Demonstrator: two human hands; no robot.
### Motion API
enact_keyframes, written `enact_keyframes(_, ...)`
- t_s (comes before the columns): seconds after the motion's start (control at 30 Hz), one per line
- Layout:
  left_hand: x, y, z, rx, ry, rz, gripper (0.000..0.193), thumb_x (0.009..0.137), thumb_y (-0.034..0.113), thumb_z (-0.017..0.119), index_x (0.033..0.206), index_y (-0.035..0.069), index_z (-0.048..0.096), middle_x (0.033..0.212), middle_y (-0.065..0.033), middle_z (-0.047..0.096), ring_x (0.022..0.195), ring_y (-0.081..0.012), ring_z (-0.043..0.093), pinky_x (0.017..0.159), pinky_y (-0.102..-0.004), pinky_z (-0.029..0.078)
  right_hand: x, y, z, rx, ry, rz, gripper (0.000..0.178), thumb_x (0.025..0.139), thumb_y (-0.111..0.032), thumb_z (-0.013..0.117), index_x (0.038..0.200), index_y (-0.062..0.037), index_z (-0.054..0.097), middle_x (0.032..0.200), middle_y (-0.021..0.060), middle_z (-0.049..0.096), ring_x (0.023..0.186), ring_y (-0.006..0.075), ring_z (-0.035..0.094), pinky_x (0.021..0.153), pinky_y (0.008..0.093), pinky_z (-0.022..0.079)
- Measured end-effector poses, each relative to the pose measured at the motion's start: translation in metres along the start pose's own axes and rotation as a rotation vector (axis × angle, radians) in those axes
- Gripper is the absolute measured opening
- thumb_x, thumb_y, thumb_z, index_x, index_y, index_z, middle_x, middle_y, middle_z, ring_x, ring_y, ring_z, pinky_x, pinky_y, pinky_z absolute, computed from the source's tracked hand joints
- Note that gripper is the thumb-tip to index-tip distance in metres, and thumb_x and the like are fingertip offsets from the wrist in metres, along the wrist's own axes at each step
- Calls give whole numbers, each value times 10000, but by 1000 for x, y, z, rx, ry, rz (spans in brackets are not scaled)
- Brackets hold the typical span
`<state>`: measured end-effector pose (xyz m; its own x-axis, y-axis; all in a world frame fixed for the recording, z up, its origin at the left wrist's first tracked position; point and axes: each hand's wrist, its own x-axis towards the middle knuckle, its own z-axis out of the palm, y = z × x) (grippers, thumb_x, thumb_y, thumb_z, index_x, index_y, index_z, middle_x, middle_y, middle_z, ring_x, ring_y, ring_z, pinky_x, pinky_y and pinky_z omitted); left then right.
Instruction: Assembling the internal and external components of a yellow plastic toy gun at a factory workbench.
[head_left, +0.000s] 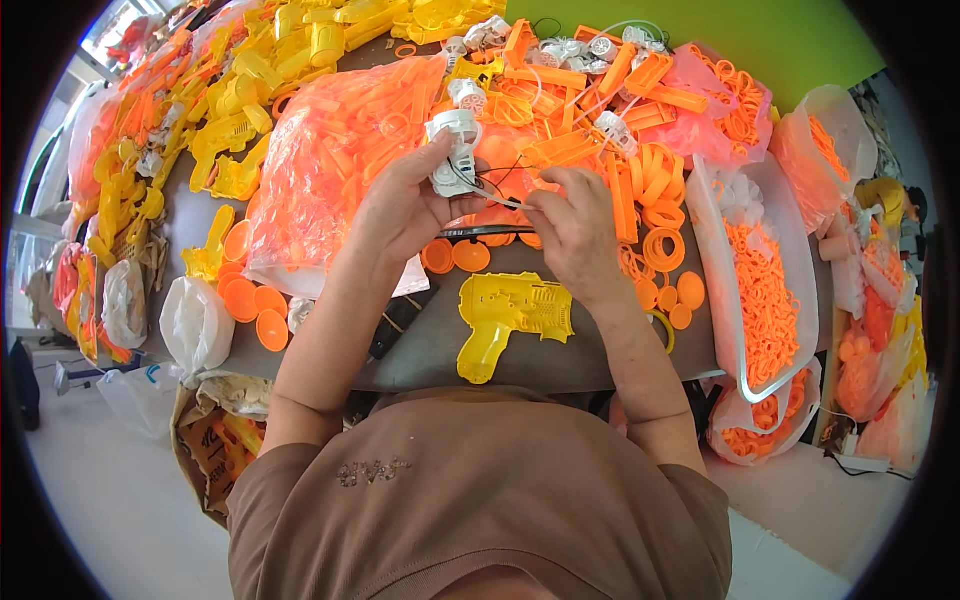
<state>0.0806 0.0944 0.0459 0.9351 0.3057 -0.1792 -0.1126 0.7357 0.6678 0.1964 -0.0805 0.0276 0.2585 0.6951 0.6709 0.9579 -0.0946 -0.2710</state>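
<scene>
My left hand (405, 200) is closed around a white plastic mechanism (455, 150) with a round top and thin dark wires. From its lower end a thin pale tube or strip (500, 200) runs across to my right hand (575, 225). There the thumb and fingers are pinched on the strip's end. Nearer to me, a yellow toy-gun shell half (515, 305) lies on the grey table, its ribbed inside facing up and its handle pointing toward me. Just beyond it, below my hands, is a dark bar-like object (487, 231), partly hidden.
Behind my left hand lies a clear bag of orange parts (330, 150). Yellow shells (225, 140) are heaped at the far left. Orange pieces (560, 150) pile up beyond my hands. A translucent bin (712, 270) of small orange rings stands at right. Orange discs (270, 328) lie by my left forearm.
</scene>
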Motion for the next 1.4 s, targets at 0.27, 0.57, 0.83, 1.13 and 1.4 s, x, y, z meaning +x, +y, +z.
enact_keyframes(0.27,-4,1,6,-5,55,11,338,975,319,414,1176,56,482,986,-145,624,766,-234,646,665,-377,547,-14,-60,-25,271,-277,94,221,771,-77,674,967,-18,589,760,86,563,692,246,567,660,343,441)
enact_keyframes(0.57,-2,0,-3,-62,-19,-56,347,970,343,425,1147,49,479,937,-151,640,653,-189,631,458,-285,476,-26,-47,4,1241,-251,928,220,899,-125,555,1069,3,501,802,80,592,676,132,599,564,263,507)
enact_keyframes(0.83,-5,-7,0,-41,2,-59,338,970,346,426,1102,47,508,909,-125,642,632,-182,622,474,-280,494,-5,-33,19,1181,10,939,158,868,-76,590,1004,-11,541,716,48,587,554,95,546,485,220,459)
enact_keyframes(1.13,-19,-35,13,-62,13,-72,264,950,270,495,1054,29,523,816,-67,607,598,-147,589,468,-259,460,-10,-41,-5,780,91,591,166,897,-16,544,1063,-21,542,814,66,635,643,86,593,546,210,476)
enact_keyframes(1.4,-34,-44,17,243,-12,-108,237,865,163,625,1042,30,541,786,-22,569,572,-90,528,456,-222,400,-65,-37,-16,1471,61,1046,218,896,-102,553,1087,2,533,890,139,644,702,206,644,646,321,541)
